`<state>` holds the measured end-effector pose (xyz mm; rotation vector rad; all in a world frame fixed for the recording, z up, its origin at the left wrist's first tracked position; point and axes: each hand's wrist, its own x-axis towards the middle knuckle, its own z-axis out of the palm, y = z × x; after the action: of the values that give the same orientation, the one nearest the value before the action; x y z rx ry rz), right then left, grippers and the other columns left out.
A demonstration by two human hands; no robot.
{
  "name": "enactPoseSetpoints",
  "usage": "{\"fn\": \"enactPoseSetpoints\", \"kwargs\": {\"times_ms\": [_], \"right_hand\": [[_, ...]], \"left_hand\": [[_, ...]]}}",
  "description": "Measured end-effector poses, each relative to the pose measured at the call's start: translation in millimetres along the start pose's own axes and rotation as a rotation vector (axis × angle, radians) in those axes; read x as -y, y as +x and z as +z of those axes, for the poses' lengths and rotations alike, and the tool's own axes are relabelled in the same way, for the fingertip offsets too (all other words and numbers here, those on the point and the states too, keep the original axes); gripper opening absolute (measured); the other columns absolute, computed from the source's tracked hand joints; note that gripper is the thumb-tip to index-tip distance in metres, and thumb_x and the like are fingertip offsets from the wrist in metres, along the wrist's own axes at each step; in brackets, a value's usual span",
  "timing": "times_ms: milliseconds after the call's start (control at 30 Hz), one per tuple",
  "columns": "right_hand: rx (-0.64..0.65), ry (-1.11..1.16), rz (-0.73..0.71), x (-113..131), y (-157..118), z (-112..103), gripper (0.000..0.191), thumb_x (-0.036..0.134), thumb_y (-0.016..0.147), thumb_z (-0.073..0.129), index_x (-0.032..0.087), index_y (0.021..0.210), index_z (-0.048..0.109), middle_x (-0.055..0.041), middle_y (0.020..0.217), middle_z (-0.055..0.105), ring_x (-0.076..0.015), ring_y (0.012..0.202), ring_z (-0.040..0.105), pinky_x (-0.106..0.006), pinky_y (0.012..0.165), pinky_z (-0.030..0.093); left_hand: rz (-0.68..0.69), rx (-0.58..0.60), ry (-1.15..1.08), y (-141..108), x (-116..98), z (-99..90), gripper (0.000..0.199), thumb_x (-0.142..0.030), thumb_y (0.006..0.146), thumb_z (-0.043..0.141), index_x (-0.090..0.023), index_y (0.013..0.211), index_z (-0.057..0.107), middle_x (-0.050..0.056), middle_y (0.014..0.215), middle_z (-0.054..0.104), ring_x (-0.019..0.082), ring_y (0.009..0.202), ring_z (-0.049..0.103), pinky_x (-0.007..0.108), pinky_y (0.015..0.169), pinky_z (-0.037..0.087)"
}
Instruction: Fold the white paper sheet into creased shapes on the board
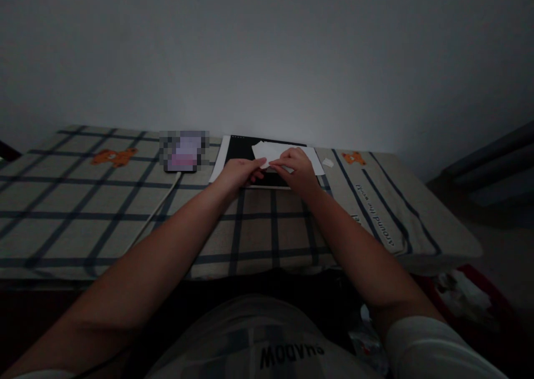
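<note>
Over a black board or sheet (240, 145) at the middle of the table, my two hands come together. My left hand (242, 172) pinches a small piece of white paper (266, 166) between thumb and forefinger. My right hand (298, 167) grips the same piece from the other side with closed fingertips. Just behind it lies a larger white paper (273, 149) with a cut or torn left edge, partly covered by my right hand. Another white sheet (219, 159) shows at the left edge of the black one. How the small piece is folded cannot be made out.
A phone (183, 152) with a blurred screen and a white cable (154, 209) lies to the left. Right of the papers is a paper scrap (327, 162). A checked cloth (267, 234) covers the table against a wall (267, 62). A red bin (479, 281) stands below right.
</note>
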<state>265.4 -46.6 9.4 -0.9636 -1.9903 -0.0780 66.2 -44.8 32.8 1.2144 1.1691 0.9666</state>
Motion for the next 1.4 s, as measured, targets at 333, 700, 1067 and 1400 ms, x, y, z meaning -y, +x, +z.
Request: {"fn": "enactPoseSetpoints", "kwargs": {"times_ms": [333, 700, 1067, 1400], "right_hand": [[-0.144, 0.299, 0.487, 5.4, 2.9, -1.3, 0.039, 0.058, 0.090, 0.063, 0.022, 0.083, 0.076, -0.0053, 0.079, 0.072, -0.0200, 0.074, 0.062, -0.036, 0.073, 0.048], [-0.112, 0.589, 0.707, -2.4, 3.2, 3.3, 0.039, 0.061, 0.079, 0.071, 0.022, 0.074, 0.073, -0.0028, 0.071, 0.068, -0.0158, 0.067, 0.056, -0.029, 0.060, 0.042], [-0.089, 0.574, 0.700, 5.5, 6.0, -0.3, 0.028, 0.049, 0.076, 0.074, 0.021, 0.072, 0.073, -0.0032, 0.072, 0.072, -0.0166, 0.069, 0.061, -0.034, 0.072, 0.049], [-0.080, 0.584, 0.739, 8.2, 7.9, -3.1, 0.026, 0.046, 0.073, 0.075, 0.020, 0.070, 0.072, -0.0032, 0.070, 0.070, -0.0161, 0.068, 0.060, -0.033, 0.070, 0.048]], "left_hand": [[0.137, 0.010, -0.129, 7.8, 9.1, -4.2, 0.033, -0.042, 0.065, 0.087, -0.016, 0.064, 0.067, -0.002, 0.056, 0.055, 0.007, 0.050, 0.043, 0.022, 0.048, 0.028], [0.221, 0.061, 0.048, 5.3, 19.1, -0.1, 0.039, -0.055, 0.067, 0.083, -0.017, 0.069, 0.075, 0.001, 0.061, 0.064, 0.010, 0.055, 0.048, 0.024, 0.054, 0.034], [0.098, 0.009, -0.130, 9.9, 16.3, -0.8, 0.033, -0.041, 0.060, 0.092, -0.016, 0.063, 0.071, 0.001, 0.063, 0.066, 0.009, 0.057, 0.053, 0.023, 0.058, 0.044], [0.050, 0.003, -0.198, 5.9, 12.0, 1.0, 0.026, -0.035, 0.066, 0.090, -0.015, 0.070, 0.074, 0.003, 0.069, 0.069, 0.010, 0.063, 0.060, 0.021, 0.062, 0.049]]}}
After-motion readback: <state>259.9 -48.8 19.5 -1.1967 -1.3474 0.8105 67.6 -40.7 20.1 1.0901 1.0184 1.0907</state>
